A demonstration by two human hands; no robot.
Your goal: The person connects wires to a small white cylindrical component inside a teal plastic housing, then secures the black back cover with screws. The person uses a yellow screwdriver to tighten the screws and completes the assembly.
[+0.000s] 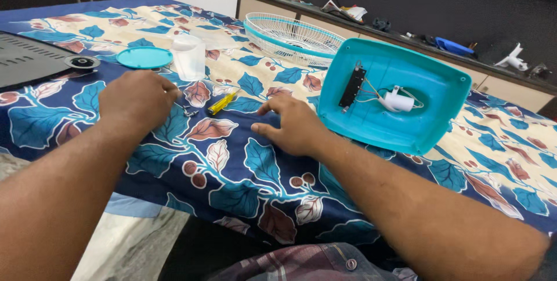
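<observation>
The left hand [136,100] rests knuckles-up on the leaf-patterned bedsheet [243,165], fingers curled inward into a loose fist. The fingertips are turned away from the camera, so whether they pinch anything cannot be told. A small metal screw [187,110] lies on the sheet at the 3 o'clock side of this hand, just beside its fingertips.

The right hand [293,124] lies palm-down and flat on the sheet, fingers extended and slightly spread, pointing toward 10 o'clock. It grips nothing. A yellow-handled screwdriver [223,102] lies on the sheet at 10 o'clock from this hand, near the fingertips but apart from them, between the two hands.

A turquoise fan base housing [426,107] lies inverted at 2 o'clock from the right hand, just beside it. Inside the housing sit a black switch block [352,86] and a white capacitor [399,102], joined by thin wires.

A wire fan guard [293,37] with a turquoise rim lies at 12 o'clock from the right hand, well apart from it. A translucent plastic cup [189,56] stands upright at 1 o'clock from the left hand, near it. A round turquoise cap [144,57] lies flat just left of the cup. A dark grey slotted panel [29,57] lies at the sheet's left edge, at 10 o'clock from the left hand, with a black round knob [82,62] at its right corner.
</observation>
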